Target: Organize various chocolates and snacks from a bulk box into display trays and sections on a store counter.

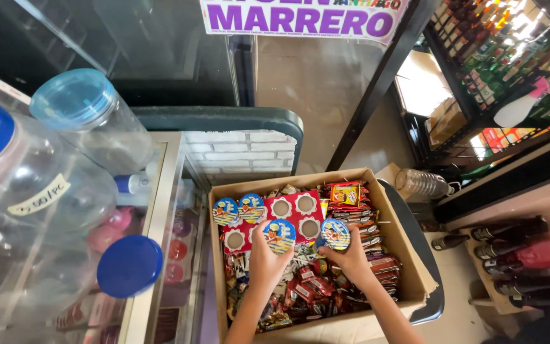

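Observation:
My left hand (264, 260) holds a small round snack cup (279, 234) with a blue printed lid. My right hand (350, 258) holds a second cup (335, 234) of the same kind. Both hands hover inside an open cardboard box (408, 245) full of wrapped snacks. Under the hands lies a red card tray (296, 217) with round holes. Two more cups (238, 209) sit in the tray's far left holes; several other holes show bare.
Clear plastic jars with blue lids (71, 130) stand on a glass display case (160, 210) at my left. A plastic bottle (423, 183) lies right of the box. Dark bottles (517, 255) lie at far right; a shelf rack (498, 70) stands behind.

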